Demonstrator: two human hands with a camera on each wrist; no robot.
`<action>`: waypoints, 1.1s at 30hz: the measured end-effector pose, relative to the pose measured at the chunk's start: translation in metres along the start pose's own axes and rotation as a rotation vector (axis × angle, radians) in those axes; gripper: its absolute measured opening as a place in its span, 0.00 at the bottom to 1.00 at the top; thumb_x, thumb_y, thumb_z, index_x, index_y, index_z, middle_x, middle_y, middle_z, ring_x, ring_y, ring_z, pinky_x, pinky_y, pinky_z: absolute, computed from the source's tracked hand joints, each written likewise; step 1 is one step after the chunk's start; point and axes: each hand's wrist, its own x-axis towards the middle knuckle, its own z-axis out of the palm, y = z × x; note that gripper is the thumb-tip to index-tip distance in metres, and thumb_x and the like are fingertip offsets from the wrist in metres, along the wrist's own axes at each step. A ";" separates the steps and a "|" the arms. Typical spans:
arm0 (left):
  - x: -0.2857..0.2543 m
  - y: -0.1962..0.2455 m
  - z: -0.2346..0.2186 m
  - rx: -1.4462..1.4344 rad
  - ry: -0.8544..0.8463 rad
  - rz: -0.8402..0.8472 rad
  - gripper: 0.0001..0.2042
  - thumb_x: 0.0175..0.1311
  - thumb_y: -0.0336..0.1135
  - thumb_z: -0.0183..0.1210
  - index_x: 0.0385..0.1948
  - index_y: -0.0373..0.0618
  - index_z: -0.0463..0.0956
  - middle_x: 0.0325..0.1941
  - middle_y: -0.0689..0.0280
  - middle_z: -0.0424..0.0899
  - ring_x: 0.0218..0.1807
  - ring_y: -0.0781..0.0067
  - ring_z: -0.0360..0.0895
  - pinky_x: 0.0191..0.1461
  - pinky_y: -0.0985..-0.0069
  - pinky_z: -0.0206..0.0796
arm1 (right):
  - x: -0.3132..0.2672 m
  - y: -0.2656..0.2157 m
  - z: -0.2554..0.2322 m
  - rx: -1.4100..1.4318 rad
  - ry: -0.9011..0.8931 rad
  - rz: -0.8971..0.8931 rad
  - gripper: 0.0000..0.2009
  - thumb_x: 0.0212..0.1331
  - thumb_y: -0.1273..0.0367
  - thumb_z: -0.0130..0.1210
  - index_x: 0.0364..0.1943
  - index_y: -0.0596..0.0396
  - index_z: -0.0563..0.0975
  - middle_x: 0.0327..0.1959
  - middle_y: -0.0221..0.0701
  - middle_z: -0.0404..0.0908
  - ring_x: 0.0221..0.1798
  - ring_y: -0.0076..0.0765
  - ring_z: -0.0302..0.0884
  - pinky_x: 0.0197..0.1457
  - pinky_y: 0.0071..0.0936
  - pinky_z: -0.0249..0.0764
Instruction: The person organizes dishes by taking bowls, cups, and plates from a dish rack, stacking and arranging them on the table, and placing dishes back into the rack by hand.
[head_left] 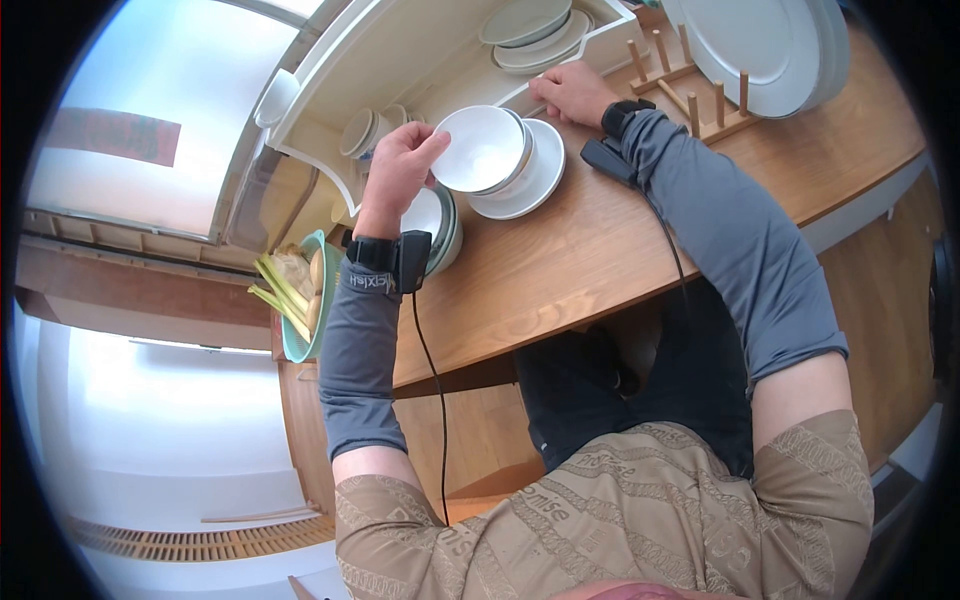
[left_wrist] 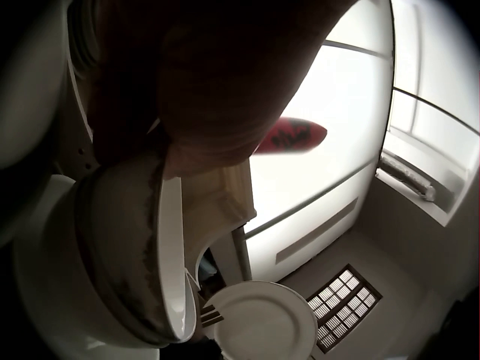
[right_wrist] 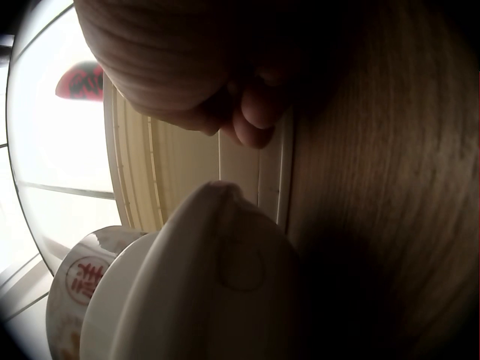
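Observation:
At the rim of a white bowl [head_left: 480,148], my left hand [head_left: 400,170] pinches with thumb and fingers. That bowl tops a small stack on white plates [head_left: 545,185]. In the left wrist view the stacked bowls [left_wrist: 124,247] show side-on below the dark left hand [left_wrist: 217,82]. My right hand [head_left: 575,92] is beside the front edge of the white shelf, its fingers loosely curled and holding nothing. The right wrist view shows these fingers [right_wrist: 255,120] above a white dish [right_wrist: 217,277] and a bowl with a red mark [right_wrist: 86,281].
Green-rimmed bowls [head_left: 447,240] stand left of the plates. The white shelf unit [head_left: 440,70] holds stacked dishes [head_left: 540,50] and small cups [head_left: 362,132]. A wooden peg rack [head_left: 715,128] and large plates [head_left: 765,50] are at right. A teal basket [head_left: 298,340] holds vegetables at left.

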 end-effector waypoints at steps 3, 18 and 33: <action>0.001 0.001 0.002 0.149 0.047 -0.012 0.14 0.64 0.41 0.68 0.34 0.37 0.83 0.26 0.69 0.82 0.23 0.82 0.74 0.27 0.80 0.66 | 0.000 0.002 0.004 0.042 0.037 -0.019 0.20 0.72 0.57 0.54 0.37 0.62 0.85 0.21 0.28 0.81 0.19 0.20 0.74 0.26 0.23 0.73; -0.059 -0.042 -0.063 0.559 0.102 0.113 0.11 0.67 0.37 0.64 0.34 0.37 0.83 0.23 0.70 0.81 0.27 0.84 0.73 0.32 0.78 0.67 | 0.002 0.003 0.005 0.045 -0.042 0.003 0.19 0.69 0.56 0.55 0.39 0.60 0.85 0.23 0.28 0.82 0.21 0.22 0.74 0.27 0.25 0.72; -0.073 -0.049 -0.056 0.780 0.133 0.105 0.15 0.54 0.43 0.71 0.30 0.40 0.81 0.25 0.60 0.83 0.29 0.60 0.82 0.36 0.67 0.73 | -0.001 0.000 -0.003 0.049 -0.020 0.028 0.17 0.69 0.58 0.56 0.37 0.59 0.85 0.23 0.27 0.81 0.21 0.21 0.74 0.26 0.23 0.72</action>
